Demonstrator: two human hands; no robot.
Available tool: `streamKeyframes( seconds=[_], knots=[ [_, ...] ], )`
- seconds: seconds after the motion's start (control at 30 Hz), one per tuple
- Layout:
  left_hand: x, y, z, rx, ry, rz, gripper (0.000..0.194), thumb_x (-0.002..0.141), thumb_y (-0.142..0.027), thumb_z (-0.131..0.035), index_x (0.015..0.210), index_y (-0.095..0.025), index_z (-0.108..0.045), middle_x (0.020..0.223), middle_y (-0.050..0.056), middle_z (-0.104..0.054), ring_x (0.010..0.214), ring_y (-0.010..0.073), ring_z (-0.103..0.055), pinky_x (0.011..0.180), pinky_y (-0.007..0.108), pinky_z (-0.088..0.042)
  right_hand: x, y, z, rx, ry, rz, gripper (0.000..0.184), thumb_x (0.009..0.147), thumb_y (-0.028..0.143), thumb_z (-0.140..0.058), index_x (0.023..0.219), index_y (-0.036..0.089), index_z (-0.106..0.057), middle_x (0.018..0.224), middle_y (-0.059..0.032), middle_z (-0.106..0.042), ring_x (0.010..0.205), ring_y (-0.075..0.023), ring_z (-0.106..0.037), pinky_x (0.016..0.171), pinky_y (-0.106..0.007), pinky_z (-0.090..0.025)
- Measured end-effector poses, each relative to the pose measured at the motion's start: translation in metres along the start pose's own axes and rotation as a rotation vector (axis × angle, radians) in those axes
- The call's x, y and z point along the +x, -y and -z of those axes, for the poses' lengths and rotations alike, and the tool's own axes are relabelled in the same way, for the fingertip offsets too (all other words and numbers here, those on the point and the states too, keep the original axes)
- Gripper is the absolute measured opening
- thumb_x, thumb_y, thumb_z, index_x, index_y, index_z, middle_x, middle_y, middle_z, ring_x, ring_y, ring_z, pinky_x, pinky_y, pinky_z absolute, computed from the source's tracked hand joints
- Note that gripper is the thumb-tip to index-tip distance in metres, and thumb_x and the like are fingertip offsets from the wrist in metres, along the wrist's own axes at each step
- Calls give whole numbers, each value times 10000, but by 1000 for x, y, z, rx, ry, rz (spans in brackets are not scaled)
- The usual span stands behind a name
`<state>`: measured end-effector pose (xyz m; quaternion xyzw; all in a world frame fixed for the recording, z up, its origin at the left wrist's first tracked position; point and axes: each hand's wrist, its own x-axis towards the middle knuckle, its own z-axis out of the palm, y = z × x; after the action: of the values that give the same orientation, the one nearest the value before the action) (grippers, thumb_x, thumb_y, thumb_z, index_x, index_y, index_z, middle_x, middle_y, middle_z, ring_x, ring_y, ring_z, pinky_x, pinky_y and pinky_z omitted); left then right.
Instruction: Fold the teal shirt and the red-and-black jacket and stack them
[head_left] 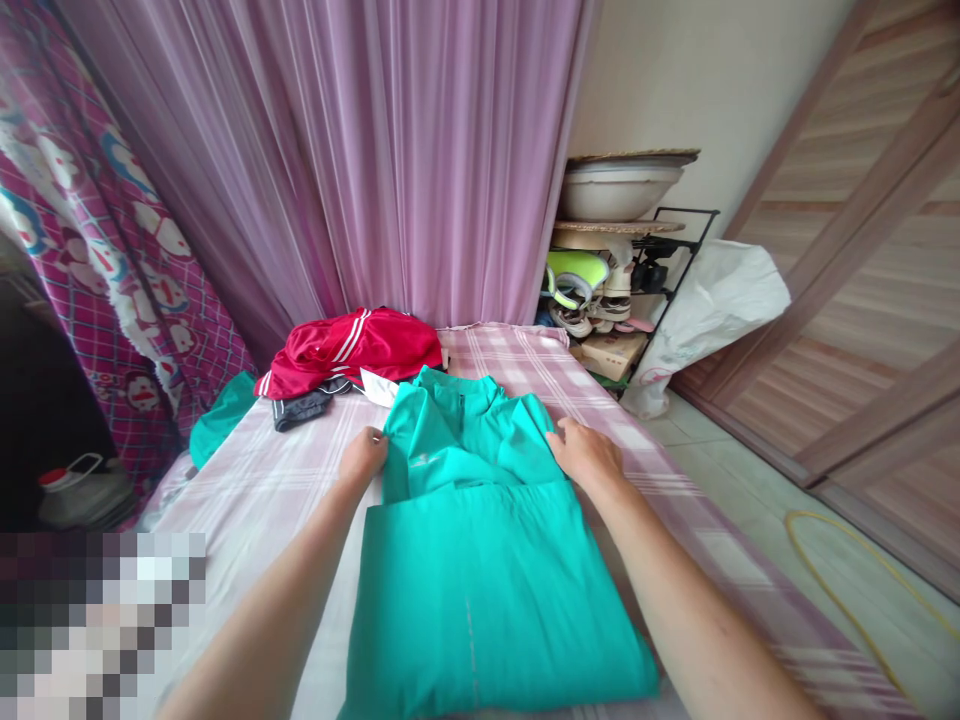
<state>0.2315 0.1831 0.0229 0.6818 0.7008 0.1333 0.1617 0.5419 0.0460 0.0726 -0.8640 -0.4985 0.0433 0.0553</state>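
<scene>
A teal zip-neck jacket point(472, 430) lies on the checked bed cover with its collar pointing away from me. Its lower part, or another teal piece laid across it, forms a wide flat panel point(487, 600) nearer to me. My left hand point(365, 455) is closed at the jacket's left side edge, fingers curled at the fabric. At the opposite edge, my right hand point(589, 455) pinches the cloth with its thumb and fingers. The fingertips of both hands are partly hidden.
Crumpled red clothing point(356, 350) with white stripes lies at the back left, over a dark garment point(304, 408). Purple curtains point(450, 160) hang behind the bed point(697, 580). To the right stand a shoe rack point(675, 290), a white plastic bag point(712, 310) and wooden doors point(862, 300).
</scene>
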Motion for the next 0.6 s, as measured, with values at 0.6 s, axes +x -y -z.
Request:
streamKeyframes(
  seconds=[0.6],
  knots=[
    [32, -30, -23, 318, 69, -469, 511, 970, -407, -415, 1468, -295, -449, 1626, 87, -292, 1498, 318, -229, 1181, 634, -157, -56, 47, -79, 72, 43, 364, 590, 997, 516, -323, 1507, 236, -419, 1563, -135, -395, 1449, -309, -319, 1153, -590, -192]
  ],
)
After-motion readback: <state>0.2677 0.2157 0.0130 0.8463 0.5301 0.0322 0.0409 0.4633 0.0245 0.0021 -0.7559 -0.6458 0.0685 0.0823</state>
